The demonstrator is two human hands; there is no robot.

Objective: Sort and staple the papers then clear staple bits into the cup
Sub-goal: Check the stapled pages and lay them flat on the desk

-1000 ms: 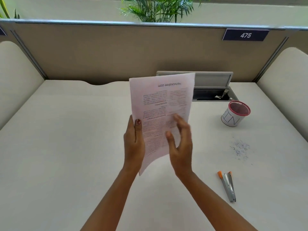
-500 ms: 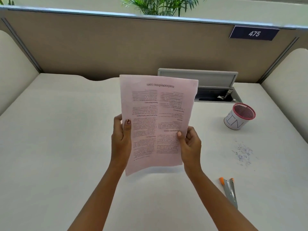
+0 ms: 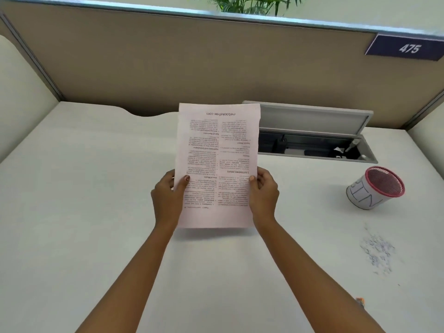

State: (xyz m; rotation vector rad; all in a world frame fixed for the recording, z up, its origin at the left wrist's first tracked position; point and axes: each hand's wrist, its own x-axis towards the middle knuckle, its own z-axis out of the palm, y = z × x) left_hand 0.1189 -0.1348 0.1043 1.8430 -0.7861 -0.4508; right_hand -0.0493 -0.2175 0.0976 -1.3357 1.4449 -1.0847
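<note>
I hold printed papers (image 3: 217,150) upright above the desk, text upside down to me. My left hand (image 3: 168,200) grips the left edge, thumb on the front. At the right edge my right hand (image 3: 263,195) grips the sheets the same way. A white cup (image 3: 370,192) with a red mesh rim and handwritten letters stands to the right. A scatter of staple bits (image 3: 378,251) lies on the desk in front of the cup. Only the orange tip of the stapler (image 3: 360,301) shows at the lower right, beside my right forearm.
The white desk (image 3: 72,212) is fenced by a beige partition (image 3: 168,63) at the back and padded side panels. An open cable hatch (image 3: 317,145) with a raised lid sits behind the papers to the right. A "475" sign (image 3: 406,48) hangs top right.
My right hand has closed on the right edge of the papers, and both hands have squared the sheets to face me. The view has shifted left, pushing the stapler nearly out of sight.
</note>
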